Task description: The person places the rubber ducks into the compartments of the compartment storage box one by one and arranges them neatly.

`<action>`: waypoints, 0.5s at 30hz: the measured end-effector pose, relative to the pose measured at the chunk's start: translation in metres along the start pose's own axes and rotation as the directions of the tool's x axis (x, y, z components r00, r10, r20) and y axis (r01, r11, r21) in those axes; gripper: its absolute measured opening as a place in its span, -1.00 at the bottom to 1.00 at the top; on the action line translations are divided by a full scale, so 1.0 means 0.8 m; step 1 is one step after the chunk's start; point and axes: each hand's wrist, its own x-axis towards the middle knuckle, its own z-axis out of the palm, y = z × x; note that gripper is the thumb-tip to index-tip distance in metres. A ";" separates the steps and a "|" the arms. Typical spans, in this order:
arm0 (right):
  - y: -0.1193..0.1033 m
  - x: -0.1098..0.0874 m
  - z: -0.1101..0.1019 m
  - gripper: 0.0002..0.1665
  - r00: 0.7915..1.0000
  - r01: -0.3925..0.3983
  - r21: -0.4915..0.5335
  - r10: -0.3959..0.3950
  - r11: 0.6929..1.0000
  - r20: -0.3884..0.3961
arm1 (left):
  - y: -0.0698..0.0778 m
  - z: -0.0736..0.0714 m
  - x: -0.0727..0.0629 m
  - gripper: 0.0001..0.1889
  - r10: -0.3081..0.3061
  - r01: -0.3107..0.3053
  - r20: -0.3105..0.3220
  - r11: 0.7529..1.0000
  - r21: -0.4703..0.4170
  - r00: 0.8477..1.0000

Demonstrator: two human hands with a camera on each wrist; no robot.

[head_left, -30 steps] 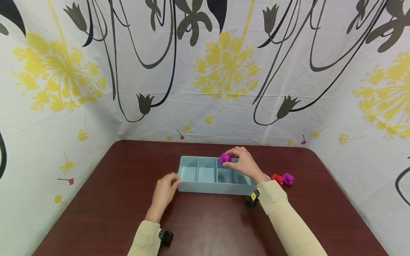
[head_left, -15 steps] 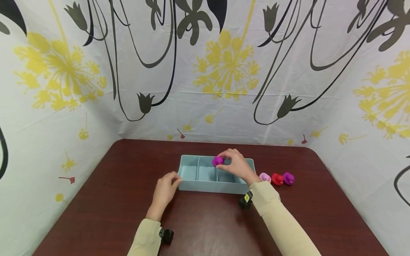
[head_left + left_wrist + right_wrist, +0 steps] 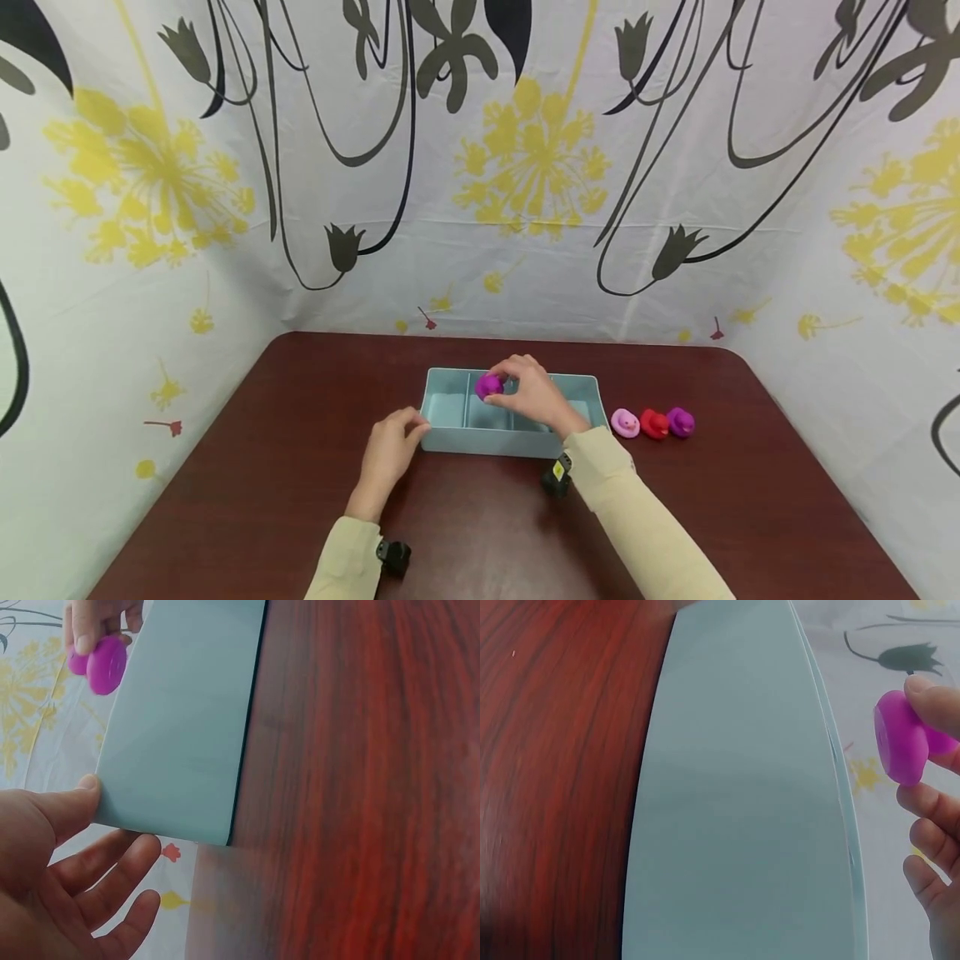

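Dark tabletop (image 3: 480, 525), crosswise tray (image 3: 491, 442) pinched by left grip (image 3: 388, 447); right grip (image 3: 534, 393) holds purple duck (image 3: 488, 387), base downward.

Box (image 3: 480, 442): plain pale teal. Toy (image 3: 487, 387) over box: solid magenta. Right of box, going outward: pink duck (image 3: 625, 423), red duck (image 3: 654, 424), purple duck (image 3: 681, 422). Under box: table (image 3: 300, 467), red-brown, dark grain. Behind box: backdrop (image 3: 420, 192), white, yellow flowers, grey-black stems.
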 end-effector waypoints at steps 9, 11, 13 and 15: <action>-0.011 0.009 0.022 -0.61 1.000 0.004 -0.008 -0.004 1.000 0.000 | 0.001 0.001 0.002 -0.93 -0.030 0.030 0.009 1.000 -0.009 1.000; -0.013 0.010 0.026 -0.62 1.000 0.013 -0.014 -0.013 1.000 0.003 | 0.001 0.001 0.002 -0.92 -0.038 0.038 0.011 0.999 -0.008 0.999; -0.016 0.011 0.029 -0.62 1.000 0.019 -0.012 -0.019 1.000 0.017 | 0.001 0.000 0.002 -0.93 -0.031 0.031 0.010 1.000 0.000 0.999; -0.019 0.013 0.032 -0.62 0.999 0.030 -0.008 -0.030 1.000 0.029 | 0.000 0.000 0.002 -0.93 -0.028 0.028 0.009 1.000 0.000 1.000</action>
